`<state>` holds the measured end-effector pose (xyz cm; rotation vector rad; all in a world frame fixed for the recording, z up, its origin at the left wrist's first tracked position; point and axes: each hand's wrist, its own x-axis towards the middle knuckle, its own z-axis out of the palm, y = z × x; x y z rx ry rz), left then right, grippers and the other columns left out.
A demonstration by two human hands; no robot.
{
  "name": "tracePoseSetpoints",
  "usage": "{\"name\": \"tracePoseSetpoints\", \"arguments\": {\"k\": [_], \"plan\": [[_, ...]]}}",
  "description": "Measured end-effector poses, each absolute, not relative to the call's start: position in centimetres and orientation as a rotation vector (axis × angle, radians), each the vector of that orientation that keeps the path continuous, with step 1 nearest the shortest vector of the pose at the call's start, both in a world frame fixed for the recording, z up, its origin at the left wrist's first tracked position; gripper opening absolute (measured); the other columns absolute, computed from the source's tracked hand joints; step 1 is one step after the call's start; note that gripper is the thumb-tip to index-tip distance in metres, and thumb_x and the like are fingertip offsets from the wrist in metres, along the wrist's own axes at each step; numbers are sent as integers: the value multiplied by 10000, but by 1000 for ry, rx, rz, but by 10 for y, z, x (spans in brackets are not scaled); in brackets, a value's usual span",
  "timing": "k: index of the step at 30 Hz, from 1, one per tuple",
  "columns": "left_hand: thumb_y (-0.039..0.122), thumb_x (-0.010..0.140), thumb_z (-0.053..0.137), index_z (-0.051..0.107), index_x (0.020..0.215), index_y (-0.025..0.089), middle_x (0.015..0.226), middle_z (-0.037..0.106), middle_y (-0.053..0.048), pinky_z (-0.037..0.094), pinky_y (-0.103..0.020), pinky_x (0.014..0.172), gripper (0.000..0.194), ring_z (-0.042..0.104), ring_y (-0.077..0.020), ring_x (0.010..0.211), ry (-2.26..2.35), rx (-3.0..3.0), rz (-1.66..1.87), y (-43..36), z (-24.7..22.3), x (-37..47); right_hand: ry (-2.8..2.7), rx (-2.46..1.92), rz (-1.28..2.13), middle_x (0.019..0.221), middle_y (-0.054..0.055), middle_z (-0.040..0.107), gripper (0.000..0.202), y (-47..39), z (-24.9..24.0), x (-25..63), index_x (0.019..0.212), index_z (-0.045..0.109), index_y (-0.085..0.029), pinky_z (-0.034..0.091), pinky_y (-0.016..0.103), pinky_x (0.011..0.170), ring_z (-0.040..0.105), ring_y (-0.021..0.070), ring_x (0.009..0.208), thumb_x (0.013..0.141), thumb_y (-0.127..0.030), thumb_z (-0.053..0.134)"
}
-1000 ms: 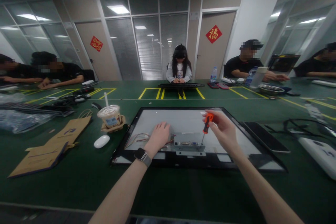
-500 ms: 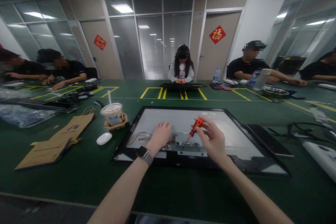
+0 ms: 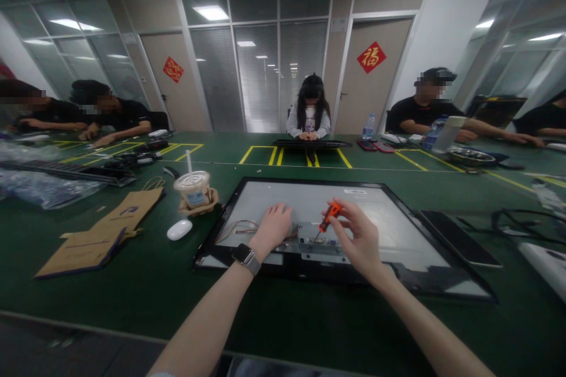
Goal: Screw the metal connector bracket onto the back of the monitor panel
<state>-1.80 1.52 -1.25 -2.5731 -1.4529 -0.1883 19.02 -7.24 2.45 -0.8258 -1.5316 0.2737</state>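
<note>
A flat display panel (image 3: 387,221) with a black frame and a grey back lies on the green table in front of me. My right hand (image 3: 359,234) grips an orange and black screwdriver (image 3: 331,216) between thumb and fingers. The screwdriver tilts, its tip down at the metal bracket with a circuit board (image 3: 325,254) near the panel's front edge. My left hand (image 3: 274,225) lies flat with fingers stretched on the panel, left of the bracket. Thin wires (image 3: 239,228) run on the panel beside it. A watch (image 3: 246,257) is on my left wrist.
Left of the panel are a white mouse (image 3: 179,230), a lidded drink cup (image 3: 194,191) in a cardboard holder and a brown paper bag (image 3: 84,250). A dark flat slab (image 3: 460,238) and cables lie to the right. Several people sit around the table, one (image 3: 309,109) straight across.
The view has shifted slightly, so most things appear a little further right. My right hand still holds the screwdriver at the bracket, and my left hand stays on the panel.
</note>
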Motion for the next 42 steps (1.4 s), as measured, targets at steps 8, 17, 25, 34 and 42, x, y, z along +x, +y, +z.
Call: {"name": "tracePoseSetpoints", "arguments": {"k": [8,17,25,34,42], "plan": [[85,943,471,529,1356,127,1400,561,-205,452,-432,1085,420,540,-297,1315,-1478,-2582,-181,14,-11,-17,-1516,-810,275,1117,89,706,318,-74,27,190,1268,641,-286,686,328,672,756,214,903,954,-235,628],[113,967,446,518,1378,124,1412,556,-204,441,-427,1087,417,544,-295,1303,-1483,-2568,-182,16,-15,-17,-1557,-808,270,1096,97,705,288,-74,24,189,1243,650,-277,682,347,676,749,227,907,957,-260,618],[105,978,440,544,1360,126,1395,573,-189,443,-407,1099,396,558,-276,1298,-1508,-2564,-216,15,-13,-16,-1576,-680,776,1211,92,726,248,-73,36,191,1217,635,-304,626,446,906,751,246,1015,986,-389,603],[85,969,444,554,1337,122,1397,574,-204,452,-434,1093,386,550,-287,1306,-1494,-2577,-219,15,-13,-17,-1353,-633,979,955,53,716,226,-69,42,194,949,722,-279,594,400,834,705,233,922,905,-500,700],[129,980,465,560,1328,121,1380,582,-193,458,-403,1074,361,592,-280,1247,-1539,-2543,-175,13,-9,-15,-1424,-644,910,974,38,690,198,-70,40,193,898,743,-274,534,372,895,660,227,992,912,-467,706]]}}
